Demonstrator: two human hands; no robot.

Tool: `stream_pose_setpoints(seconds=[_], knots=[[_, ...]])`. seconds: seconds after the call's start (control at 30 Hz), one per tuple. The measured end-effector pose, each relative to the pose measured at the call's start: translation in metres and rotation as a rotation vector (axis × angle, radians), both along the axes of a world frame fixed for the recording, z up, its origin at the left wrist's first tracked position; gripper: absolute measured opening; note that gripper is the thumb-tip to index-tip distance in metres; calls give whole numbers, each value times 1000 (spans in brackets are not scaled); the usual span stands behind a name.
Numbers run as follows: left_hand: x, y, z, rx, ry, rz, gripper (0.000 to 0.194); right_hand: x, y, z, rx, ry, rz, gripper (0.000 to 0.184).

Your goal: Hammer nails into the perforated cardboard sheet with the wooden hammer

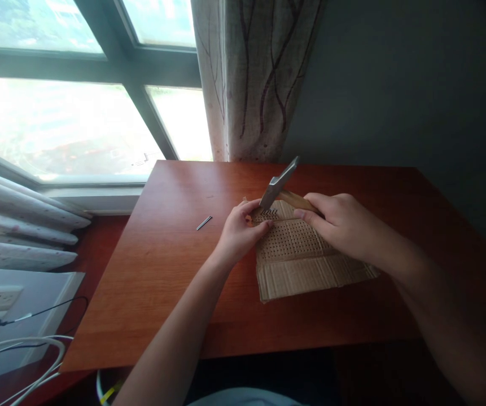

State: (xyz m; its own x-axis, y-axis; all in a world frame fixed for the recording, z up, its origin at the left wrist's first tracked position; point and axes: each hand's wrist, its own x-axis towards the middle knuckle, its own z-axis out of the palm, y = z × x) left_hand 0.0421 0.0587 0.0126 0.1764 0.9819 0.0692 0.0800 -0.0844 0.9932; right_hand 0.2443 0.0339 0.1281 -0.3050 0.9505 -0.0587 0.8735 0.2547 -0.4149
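Cardboard [293, 239] lies on a reddish table [170, 270] in the head view. The left hand [243, 228], thumb and fingers parted, rests at its far left corner, likely to steady it; whether it pinches anything cannot be told. The right hand [331, 217] closes around a hammer [277, 183], head tilted near a row of dark nails [270, 212], apparently for control. Smooth wooden handle and metal head meet ridged, hole-dotted board; 2 slim metal pins [204, 223] lie left.

Home interior, patterned curtains [263, 79], bright window [56, 124], table [162, 254]
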Motion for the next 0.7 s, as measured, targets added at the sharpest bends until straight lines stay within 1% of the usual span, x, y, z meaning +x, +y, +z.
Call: stream_pose_setpoints(seconds=[0.17, 0.27, 0.4, 0.57, 0.7], knots=[[0, 0, 0, 18, 9, -8, 38, -3, 3, -5, 7, -19, 5, 34], [0, 0, 0, 21, 10, -7, 39, 0, 2, -4, 8, -12, 3, 31], [0, 0, 0, 28, 3, -3, 39, 0, 0, -2, 25, 9, -8, 32], [0, 1, 0, 16, -4, -15, 35, -3, 4, -4, 24, -57, 16, 32], [0, 1, -1, 6, -7, -16, 37, -3, 4, -3, 24, -6, 23, 33]])
